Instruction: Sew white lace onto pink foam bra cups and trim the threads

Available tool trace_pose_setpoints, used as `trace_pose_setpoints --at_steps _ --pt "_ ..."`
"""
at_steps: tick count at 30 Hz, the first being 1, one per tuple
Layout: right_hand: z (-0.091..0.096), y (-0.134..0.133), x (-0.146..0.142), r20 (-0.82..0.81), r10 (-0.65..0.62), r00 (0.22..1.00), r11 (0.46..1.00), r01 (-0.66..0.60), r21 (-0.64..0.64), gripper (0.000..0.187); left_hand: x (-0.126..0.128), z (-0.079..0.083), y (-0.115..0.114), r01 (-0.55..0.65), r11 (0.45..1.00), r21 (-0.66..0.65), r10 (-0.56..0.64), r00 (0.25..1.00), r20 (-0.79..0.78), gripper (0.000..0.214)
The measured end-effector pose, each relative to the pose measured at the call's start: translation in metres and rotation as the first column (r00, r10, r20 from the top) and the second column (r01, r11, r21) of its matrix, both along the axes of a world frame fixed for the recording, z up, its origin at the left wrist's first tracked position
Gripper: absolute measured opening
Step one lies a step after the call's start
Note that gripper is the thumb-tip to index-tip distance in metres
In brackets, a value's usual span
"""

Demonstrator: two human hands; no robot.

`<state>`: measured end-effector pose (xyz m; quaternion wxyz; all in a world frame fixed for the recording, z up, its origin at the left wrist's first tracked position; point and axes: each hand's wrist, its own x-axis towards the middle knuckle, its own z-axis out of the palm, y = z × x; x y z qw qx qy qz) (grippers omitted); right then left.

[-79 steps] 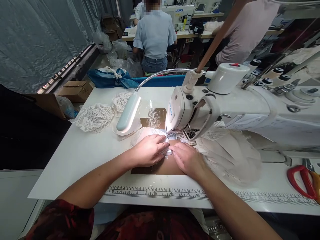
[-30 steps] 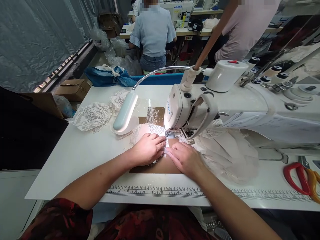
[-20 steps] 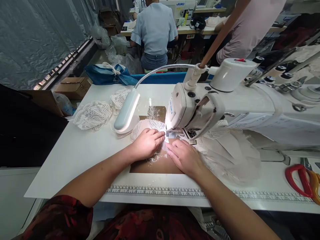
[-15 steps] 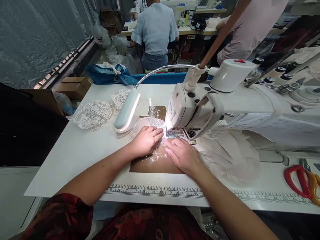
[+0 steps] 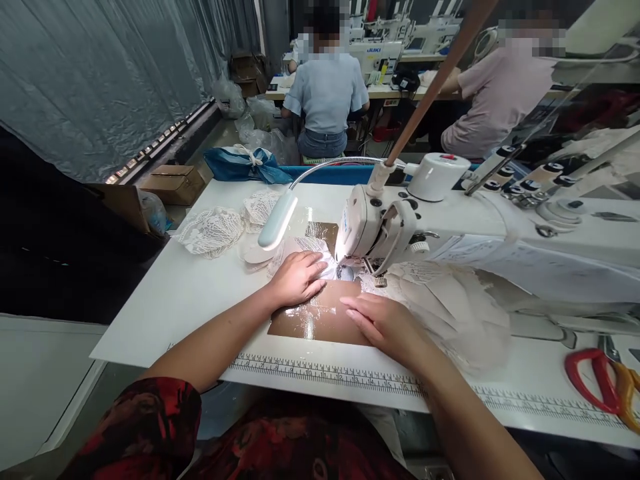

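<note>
My left hand [image 5: 299, 280] lies flat on a piece of white lace fabric [image 5: 319, 251], fingers stretched toward the needle area of a white sewing machine [image 5: 363, 217]. Under the fabric is a brown sheet [image 5: 320, 319] covered with shiny clear tape. My right hand [image 5: 387, 325] hovers or rests at the sheet's right edge, fingers extended and holding nothing visible; contact is hard to tell. Beside it, a heap of sheer pale lace pieces [image 5: 450, 307] spreads under the machine arm. A lit lamp [image 5: 278, 220] on a flexible neck shines on the needle area.
More lace pieces [image 5: 213, 231] lie at the table's far left. A printed ruler [image 5: 320, 373] runs along the front edge. Red- and orange-handled scissors [image 5: 595, 380] lie at the right. Behind, a blue cloth [image 5: 245, 165] borders the table, and people sit at other machines.
My right hand has drawn back from the needle, toward me and to the right, leaving the fabric there. My left hand stays on the lace. The head view has tilted up and shifted.
</note>
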<state>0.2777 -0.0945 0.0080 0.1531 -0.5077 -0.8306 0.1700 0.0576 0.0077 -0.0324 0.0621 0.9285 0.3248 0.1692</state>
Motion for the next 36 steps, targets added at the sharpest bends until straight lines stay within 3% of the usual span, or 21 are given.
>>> trace_pose_setpoints --at_steps 4,7,9,11,13,15,17,19,21,23,26,30,32,34,36 --pt "0.013 -0.029 0.018 0.173 -0.055 0.983 0.998 0.062 -0.033 0.026 -0.003 -0.001 0.002 -0.079 0.997 0.003 0.078 0.997 0.026 0.039" --pt "0.002 -0.048 0.031 0.33 -0.131 0.935 0.991 0.12 0.053 0.022 -0.008 0.004 0.003 -0.156 0.987 -0.034 0.157 0.987 0.038 0.029" --pt "-0.01 -0.056 0.038 0.392 -0.147 0.908 0.988 0.115 0.105 0.025 -0.011 0.01 -0.003 -0.132 0.983 -0.125 0.139 0.989 0.05 0.023" --pt "-0.02 -0.063 0.043 0.415 -0.136 0.899 0.987 0.084 0.14 0.033 -0.014 0.019 -0.017 0.043 0.963 -0.265 -0.023 0.997 0.078 0.022" --pt "-0.027 -0.067 0.045 0.422 -0.119 0.899 0.986 0.055 0.16 0.04 -0.015 0.029 -0.036 0.308 0.868 -0.389 -0.278 0.951 0.134 0.021" --pt "-0.028 -0.068 0.044 0.434 -0.12 0.893 0.986 0.055 0.158 0.045 -0.016 0.037 -0.053 0.444 0.778 -0.445 -0.402 0.896 0.19 0.021" --pt "-0.027 -0.066 0.041 0.457 -0.134 0.879 0.987 0.079 0.138 0.051 -0.017 0.042 -0.061 0.411 0.79 -0.454 -0.337 0.911 0.238 0.03" --pt "-0.026 -0.064 0.036 0.483 -0.15 0.863 0.987 0.106 0.117 0.053 -0.02 0.044 -0.057 0.271 0.845 -0.46 -0.158 0.95 0.269 0.041" --pt "-0.025 -0.061 0.031 0.508 -0.173 0.844 0.984 0.132 0.116 0.053 -0.022 0.042 -0.046 0.121 0.852 -0.51 0.023 0.964 0.266 0.051" --pt "-0.024 -0.058 0.026 0.534 -0.209 0.819 0.978 0.163 0.132 0.051 -0.023 0.039 -0.033 0.045 0.79 -0.611 0.121 0.966 0.228 0.065" --pt "-0.024 -0.053 0.021 0.578 -0.252 0.776 0.968 0.209 0.141 0.05 -0.019 0.035 -0.023 0.052 0.671 -0.74 0.119 0.977 0.176 0.076" --pt "-0.02 -0.052 0.025 0.571 -0.252 0.782 0.961 0.272 0.052 0.052 -0.013 0.032 -0.026 0.106 0.617 -0.78 0.097 0.973 0.209 0.058" --pt "-0.017 -0.055 0.03 0.451 -0.245 0.858 0.962 0.272 0.005 0.052 -0.013 0.03 -0.028 0.141 0.578 -0.804 0.092 0.967 0.236 0.043" --pt "-0.014 -0.059 0.033 0.233 -0.234 0.944 0.97 0.244 -0.015 0.049 -0.013 0.028 -0.029 0.164 0.516 -0.84 0.107 0.962 0.253 0.035" --pt "-0.012 -0.062 0.032 -0.003 -0.224 0.975 0.974 0.224 -0.031 0.047 -0.014 0.026 -0.03 0.174 0.452 -0.875 0.143 0.954 0.264 0.033"
